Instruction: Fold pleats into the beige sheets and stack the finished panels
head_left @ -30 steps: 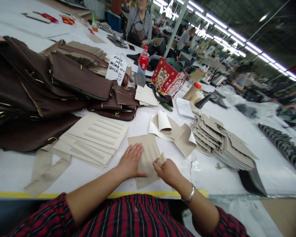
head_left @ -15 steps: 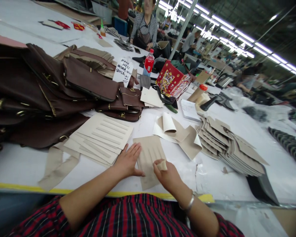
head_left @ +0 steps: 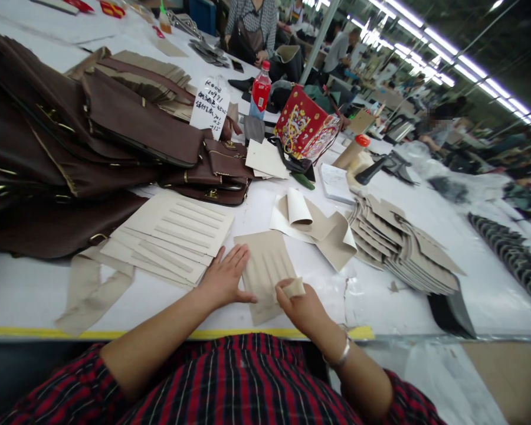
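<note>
A beige panel [head_left: 265, 254] with raised parallel strips lies flat before me on the white table. My left hand [head_left: 225, 277] rests on its left edge, fingers stretched out and thumb spread toward the lower part. Closed around a small cream-coloured block [head_left: 295, 288], my right hand [head_left: 304, 307] bears on the panel's lower right side. What the block is made of I cannot make out. To the left, beside my left hand, several cream panels with strips [head_left: 177, 230] are fanned in a stack.
Dark brown leather bags [head_left: 133, 124] are heaped at the left. Curled beige sheets [head_left: 323, 230] and a pile of beige pieces [head_left: 402, 248] lie to the right. Farther back stand a red-labelled bottle [head_left: 260, 91] and a red box [head_left: 305, 124]. A co-worker [head_left: 252, 29] is across the table.
The camera view has shifted, so the table's contents sit slightly higher and more to the left. My right hand has moved slightly down along the panel. My left hand stays on it.
</note>
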A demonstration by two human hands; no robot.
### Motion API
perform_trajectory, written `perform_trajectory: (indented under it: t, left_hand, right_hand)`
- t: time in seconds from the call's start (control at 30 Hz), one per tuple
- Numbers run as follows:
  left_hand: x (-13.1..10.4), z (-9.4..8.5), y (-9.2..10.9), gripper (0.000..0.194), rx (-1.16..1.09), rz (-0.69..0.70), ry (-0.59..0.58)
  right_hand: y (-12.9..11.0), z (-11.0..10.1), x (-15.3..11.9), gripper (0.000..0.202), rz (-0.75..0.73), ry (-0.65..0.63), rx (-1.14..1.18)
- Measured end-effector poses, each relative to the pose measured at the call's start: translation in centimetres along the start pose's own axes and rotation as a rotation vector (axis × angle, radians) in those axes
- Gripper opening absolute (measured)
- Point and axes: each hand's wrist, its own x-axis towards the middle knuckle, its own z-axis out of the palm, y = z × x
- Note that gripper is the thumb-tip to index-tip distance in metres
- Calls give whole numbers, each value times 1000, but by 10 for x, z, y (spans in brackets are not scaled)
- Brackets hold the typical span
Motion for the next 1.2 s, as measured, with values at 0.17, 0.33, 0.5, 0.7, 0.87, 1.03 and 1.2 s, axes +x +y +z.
perform_trajectory:
  t: [0.17,0.33,0.5,0.7,0.87,1.03,1.2]
  left_hand:
    - [0,2,0,111,10,24,11]
    - [-1,1,0,111,21,27,26]
    - [-2,2,0,111,7,12,27]
    - [0,3,-1,113,14,29,27]
    - [0,0,0,112,5,20,7]
    - [0,1,0,112,19,-1,27]
    - [0,3,-1,116,9,6,50]
  right_hand:
    - [-2,11,22,24,-51,156,109]
    - [-13,5,74,25,-94,157,-10]
    - [-1,-4,9,23,-79,-67,76]
    - [-24,3,53,25,-65,102,98]
    - [-29,9,47,26,-47,78,-22]
    - [-17,14,-17,25,-57,13,51]
    - [-28,15,49,23,-147,158,137]
